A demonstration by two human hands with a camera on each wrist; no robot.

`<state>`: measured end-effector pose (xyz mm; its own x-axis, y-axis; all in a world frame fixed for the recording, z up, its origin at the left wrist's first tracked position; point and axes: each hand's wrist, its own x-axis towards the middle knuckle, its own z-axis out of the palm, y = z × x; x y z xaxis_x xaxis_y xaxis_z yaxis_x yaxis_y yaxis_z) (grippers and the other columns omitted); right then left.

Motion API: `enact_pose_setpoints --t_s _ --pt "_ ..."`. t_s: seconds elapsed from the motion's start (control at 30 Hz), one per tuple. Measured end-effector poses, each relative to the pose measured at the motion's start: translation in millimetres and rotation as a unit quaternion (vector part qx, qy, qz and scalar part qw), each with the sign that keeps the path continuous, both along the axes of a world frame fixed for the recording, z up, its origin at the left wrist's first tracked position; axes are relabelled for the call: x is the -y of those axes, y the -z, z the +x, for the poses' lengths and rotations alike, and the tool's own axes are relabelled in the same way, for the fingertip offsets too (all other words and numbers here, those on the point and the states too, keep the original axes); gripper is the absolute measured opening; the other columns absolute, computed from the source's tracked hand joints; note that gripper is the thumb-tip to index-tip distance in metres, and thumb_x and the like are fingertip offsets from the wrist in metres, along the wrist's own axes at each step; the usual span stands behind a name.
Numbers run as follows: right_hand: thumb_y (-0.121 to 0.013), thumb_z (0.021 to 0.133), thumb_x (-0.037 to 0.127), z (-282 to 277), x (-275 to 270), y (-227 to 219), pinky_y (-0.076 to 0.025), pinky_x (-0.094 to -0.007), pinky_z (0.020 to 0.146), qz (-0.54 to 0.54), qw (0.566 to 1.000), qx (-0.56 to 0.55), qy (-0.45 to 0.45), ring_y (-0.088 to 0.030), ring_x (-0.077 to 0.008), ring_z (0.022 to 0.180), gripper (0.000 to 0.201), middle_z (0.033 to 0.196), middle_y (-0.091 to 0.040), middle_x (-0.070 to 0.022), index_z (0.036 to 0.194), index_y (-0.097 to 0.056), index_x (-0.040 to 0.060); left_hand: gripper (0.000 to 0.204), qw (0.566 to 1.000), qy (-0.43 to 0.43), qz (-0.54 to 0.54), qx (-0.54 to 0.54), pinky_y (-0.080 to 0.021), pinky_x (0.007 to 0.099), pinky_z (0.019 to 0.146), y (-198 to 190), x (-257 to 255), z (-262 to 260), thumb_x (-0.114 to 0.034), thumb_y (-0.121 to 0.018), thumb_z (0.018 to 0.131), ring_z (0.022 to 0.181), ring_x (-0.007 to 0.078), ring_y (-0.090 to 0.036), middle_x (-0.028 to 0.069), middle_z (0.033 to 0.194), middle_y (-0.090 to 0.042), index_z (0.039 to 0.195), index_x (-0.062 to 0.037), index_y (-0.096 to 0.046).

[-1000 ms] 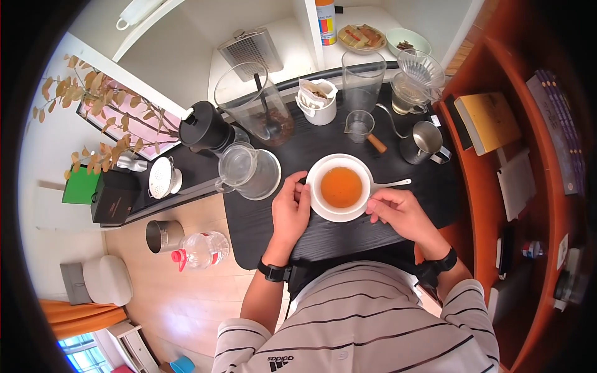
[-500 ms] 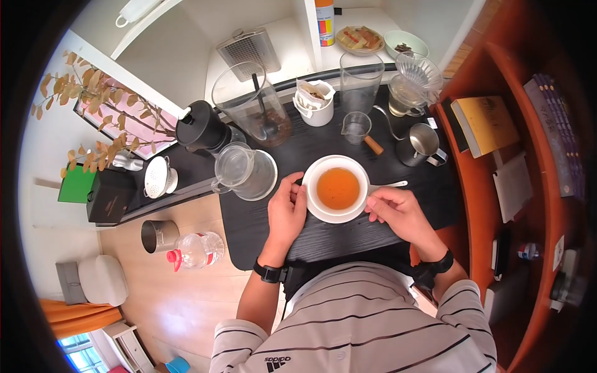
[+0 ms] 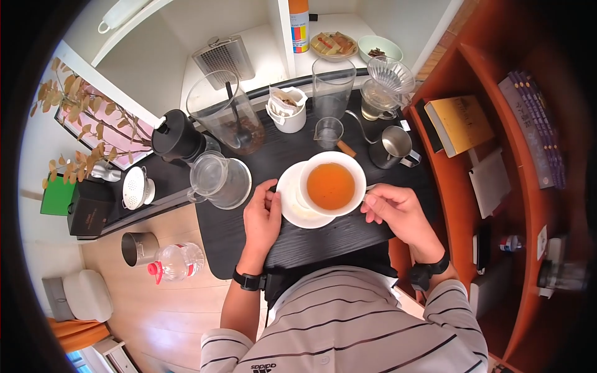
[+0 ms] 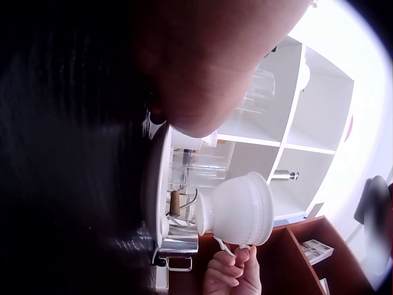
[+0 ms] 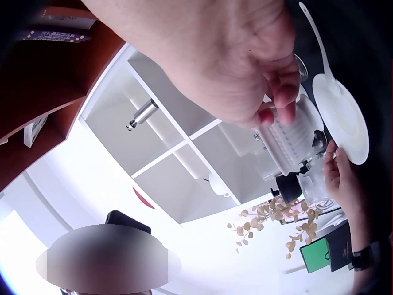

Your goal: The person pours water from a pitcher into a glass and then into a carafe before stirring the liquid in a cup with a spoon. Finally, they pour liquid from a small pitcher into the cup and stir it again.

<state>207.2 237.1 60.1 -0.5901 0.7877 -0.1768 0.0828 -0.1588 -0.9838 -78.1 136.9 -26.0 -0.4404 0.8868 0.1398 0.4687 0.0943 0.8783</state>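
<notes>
A white teacup (image 3: 354, 180) filled with amber liquid is raised off the saucer, tilted slightly. My right hand (image 3: 398, 208) pinches its handle at the cup's right side; the left wrist view shows the right hand (image 4: 233, 273) below the cup handle. The white saucer (image 3: 292, 208) lies on the black table, partly covered by the cup in the head view. My left hand (image 3: 262, 221) rests beside it, fingertips touching its left rim. A white spoon (image 5: 320, 43) lies with its bowl on the saucer, its handle reaching past the edge.
A glass server (image 3: 224, 180) stands left of the saucer. Behind are a tall glass with beans (image 3: 252, 140), a white mug with a drip bag (image 3: 289, 118), a small wood-handled glass pitcher (image 3: 329, 130) and a steel kettle (image 3: 392, 146). A brown bookshelf (image 3: 460, 186) borders the right.
My right hand has lifted the teacup off the saucer and a little towards the right. The left hand stays at the saucer's rim. The head view has shifted slightly.
</notes>
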Motion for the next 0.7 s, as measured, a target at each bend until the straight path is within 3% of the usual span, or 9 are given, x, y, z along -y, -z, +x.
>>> enact_pose_setpoints --t_s 0.7 --pt "-0.067 0.109 0.025 104.9 -27.3 -54.4 -0.047 -0.0208 0.064 0.086 0.976 0.062 0.190 -0.065 -0.0074 0.072 0.024 0.088 -0.074 -0.0034 0.097 -0.075 0.0049 0.026 1.000 -0.004 0.006 0.007 -0.053 0.0304 0.064 5.1 0.3 -0.9 -0.005 -0.066 0.103 0.064 0.0135 -0.063 0.0049 0.079 -0.068 0.129 -0.0009 -0.068"
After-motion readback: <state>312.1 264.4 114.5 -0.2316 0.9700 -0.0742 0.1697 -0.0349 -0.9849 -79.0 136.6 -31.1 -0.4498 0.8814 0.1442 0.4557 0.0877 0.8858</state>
